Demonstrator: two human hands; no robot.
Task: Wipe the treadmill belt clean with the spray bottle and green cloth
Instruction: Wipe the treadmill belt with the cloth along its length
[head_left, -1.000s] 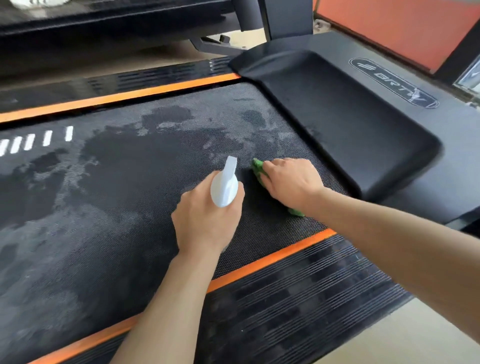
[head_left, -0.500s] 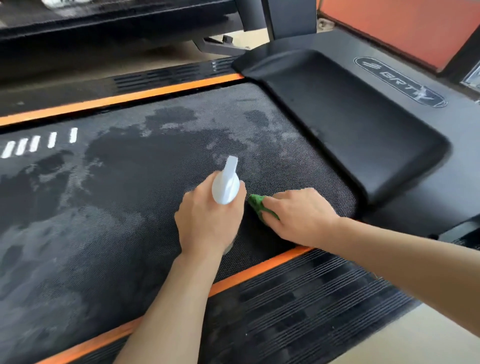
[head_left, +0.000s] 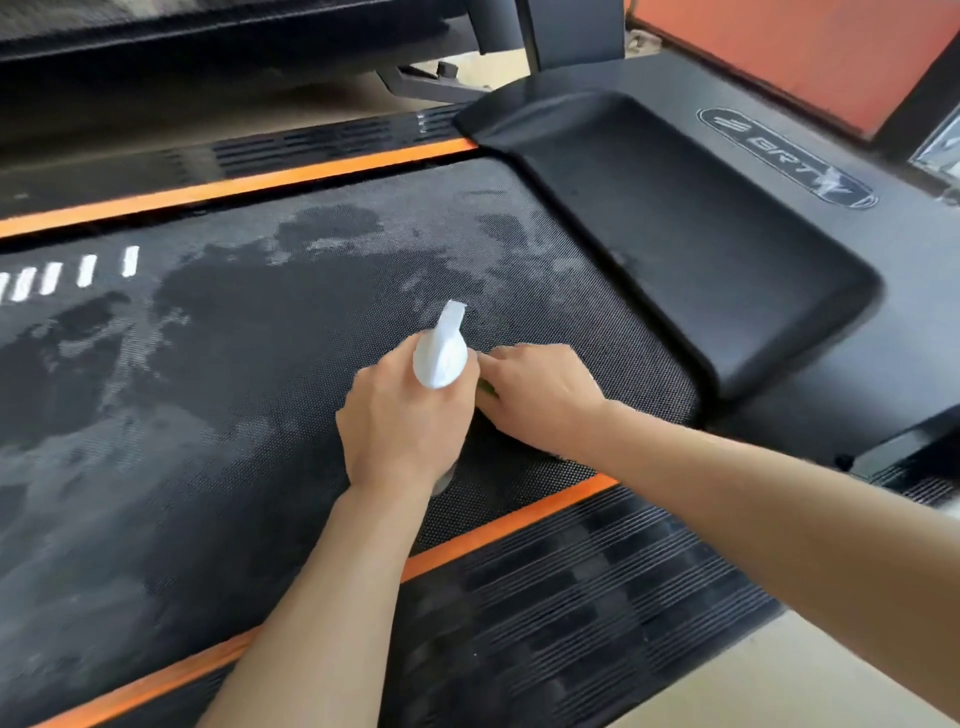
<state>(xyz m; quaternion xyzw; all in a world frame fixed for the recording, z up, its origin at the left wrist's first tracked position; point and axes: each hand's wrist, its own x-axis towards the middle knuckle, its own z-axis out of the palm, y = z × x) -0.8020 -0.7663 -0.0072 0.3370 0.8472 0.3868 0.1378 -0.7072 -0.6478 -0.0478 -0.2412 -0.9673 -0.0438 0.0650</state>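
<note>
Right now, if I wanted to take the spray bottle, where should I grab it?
Probably the white spray head: it is the only part of the spray bottle showing, sticking up above the left hand, whose grip hides the body. Come from above and the far side, nozzle end, since the right hand crowds in beside it on the green cloth.

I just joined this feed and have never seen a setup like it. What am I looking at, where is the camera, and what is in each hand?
There is one picture, from a camera worn on a person's head, looking down at their own bare arms. No robot is involved. The dark textured surface is a treadmill belt, patchy with wet and dry areas, edged by orange stripes. The black motor cover sits at the right. The left hand grips a white spray bottle, nozzle pointing away. The right hand presses a green cloth against the belt; only a sliver of green shows between the hands.
</note>
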